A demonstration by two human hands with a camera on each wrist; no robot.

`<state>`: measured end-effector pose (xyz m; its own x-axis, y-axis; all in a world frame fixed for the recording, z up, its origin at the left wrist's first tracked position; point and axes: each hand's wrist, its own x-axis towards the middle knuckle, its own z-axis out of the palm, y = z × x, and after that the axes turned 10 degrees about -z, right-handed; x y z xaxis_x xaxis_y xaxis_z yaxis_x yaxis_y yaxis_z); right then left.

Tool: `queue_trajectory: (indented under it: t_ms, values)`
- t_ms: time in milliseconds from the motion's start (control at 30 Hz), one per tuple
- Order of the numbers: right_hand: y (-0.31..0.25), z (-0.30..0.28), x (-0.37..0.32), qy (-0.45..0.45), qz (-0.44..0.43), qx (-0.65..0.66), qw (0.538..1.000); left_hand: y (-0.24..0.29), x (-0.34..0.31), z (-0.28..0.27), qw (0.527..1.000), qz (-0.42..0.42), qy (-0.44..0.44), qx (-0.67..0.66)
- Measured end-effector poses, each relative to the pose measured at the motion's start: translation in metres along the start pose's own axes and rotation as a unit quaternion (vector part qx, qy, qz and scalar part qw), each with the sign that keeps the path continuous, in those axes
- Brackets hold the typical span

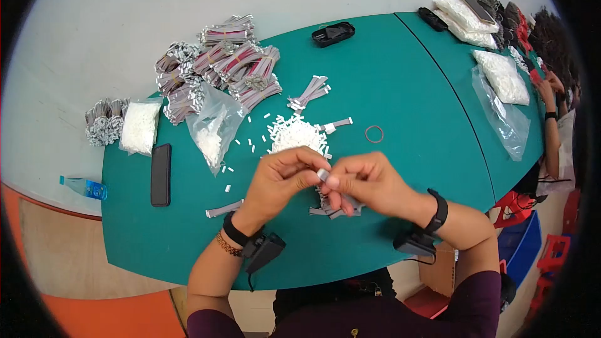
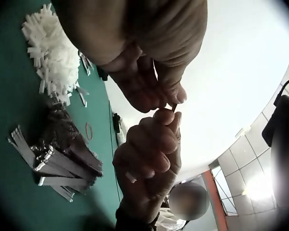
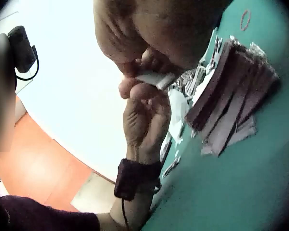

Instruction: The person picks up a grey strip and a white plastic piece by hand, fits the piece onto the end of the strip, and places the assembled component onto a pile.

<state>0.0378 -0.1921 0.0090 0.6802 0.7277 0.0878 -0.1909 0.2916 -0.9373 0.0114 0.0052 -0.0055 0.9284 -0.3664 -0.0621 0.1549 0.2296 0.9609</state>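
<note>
A small white-and-grey piece (image 1: 323,175) is pinched between the two hands above the green table, its pale edge (image 3: 156,79) showing in the right wrist view. My left hand (image 1: 283,178) holds it from the left with thumb and fingertips. From the other side my right hand (image 1: 369,181) grips it with thumb and index finger, the other fingers curled below. Behind the hands lies a pile of small white pieces (image 1: 297,134). Under the right hand rest several grey flat cables with white ends (image 2: 70,168); their far parts are hidden in the head view.
Bundles of grey cables (image 1: 238,62), a plastic bag (image 1: 216,125), a white packet (image 1: 140,126), a phone (image 1: 161,175) and a bottle (image 1: 86,187) stand or lie at the left. A red rubber band (image 1: 374,134) is right of the pile. At far right, another person's arm (image 1: 551,131) reaches in.
</note>
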Motion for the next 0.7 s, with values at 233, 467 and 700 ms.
queue_trajectory:
  t_ms: [233, 467, 700]
  values:
    - [-0.012, -0.023, 0.011, 0.032, -0.091, -0.216, 0.972, 0.039, -0.031, -0.019, 0.992, 0.026, 0.111, 0.047]
    - [-0.019, -0.024, 0.000, -0.125, -0.154, -0.524, 0.828, 0.030, -0.121, -0.061, 0.945, -0.018, 0.270, 0.186]
    - [0.004, -0.019, -0.013, -0.129, -0.186, -0.544, 0.808, 0.004, -0.162, -0.079, 0.859, -0.022, 0.356, 0.368]
